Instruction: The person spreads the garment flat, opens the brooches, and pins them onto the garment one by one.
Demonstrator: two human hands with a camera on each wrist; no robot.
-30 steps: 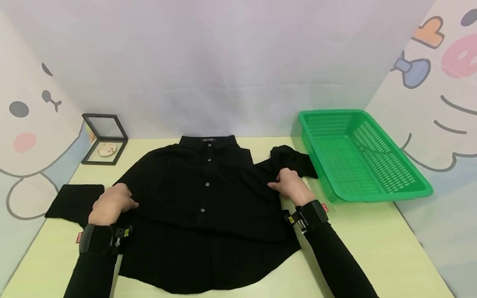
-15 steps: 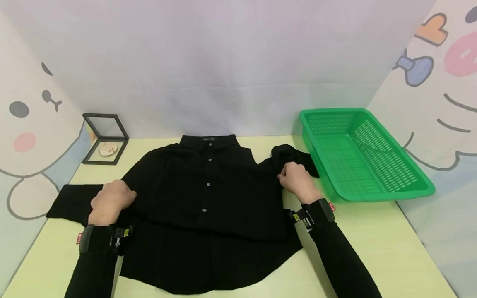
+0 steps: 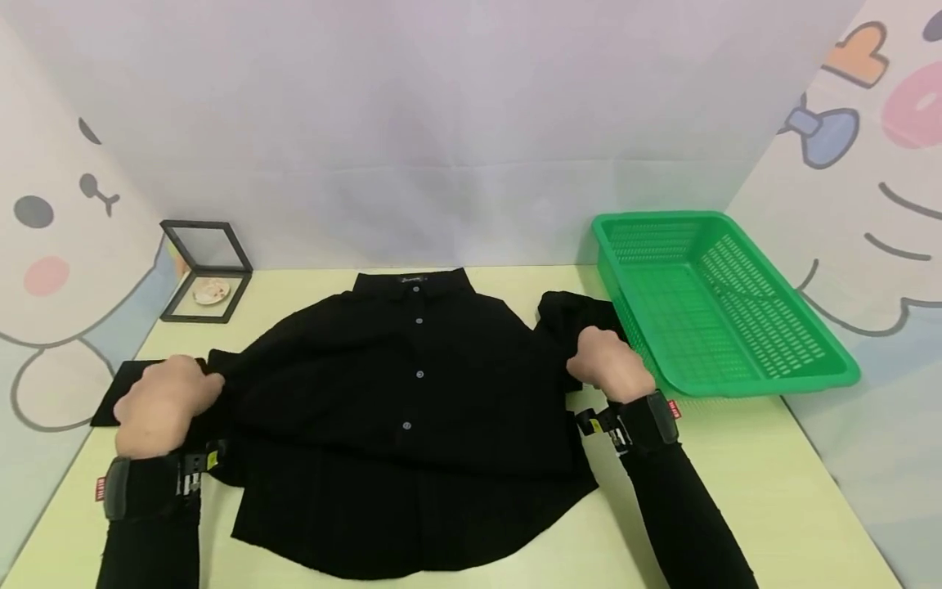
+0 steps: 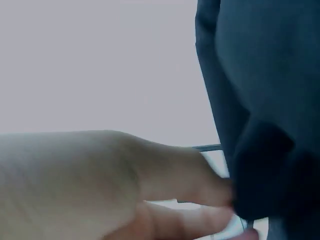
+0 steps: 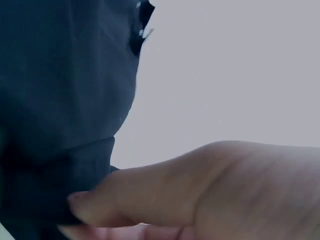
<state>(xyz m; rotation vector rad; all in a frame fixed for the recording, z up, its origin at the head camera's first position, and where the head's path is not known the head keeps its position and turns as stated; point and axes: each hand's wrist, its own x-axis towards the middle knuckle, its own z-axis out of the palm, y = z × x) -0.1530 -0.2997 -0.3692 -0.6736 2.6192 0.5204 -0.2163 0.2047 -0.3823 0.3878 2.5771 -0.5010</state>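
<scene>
A black button-up shirt point(image 3: 368, 352) lies front side up, collar point(image 3: 415, 282) toward the back wall. My left hand point(image 3: 168, 405) pinches its left side by the sleeve, and the cloth stretches from there across the chest. At the opposite side my right hand point(image 3: 609, 364) grips the fabric near the bunched right sleeve point(image 3: 562, 311). The left wrist view has my thumb point(image 4: 185, 175) against a fold of the dark cloth point(image 4: 270, 165). In the right wrist view, thumb and fingertips close on the shirt's edge point(image 5: 55, 175). Both hands partly hide the sleeves.
A green plastic basket point(image 3: 640, 343) stands at the right rear, close beside my right hand and the sleeve. At the back left is a black-framed display case point(image 3: 193, 317) holding a small round item. Fabric walls point(image 3: 456, 139) bound the pale yellow table point(image 3: 773, 491).
My left hand has moved left, drawing the shirt's side outward with it. The right hand has shifted slightly right. The shirt's upper body now spreads wider, and its right shoulder has smoothed out.
</scene>
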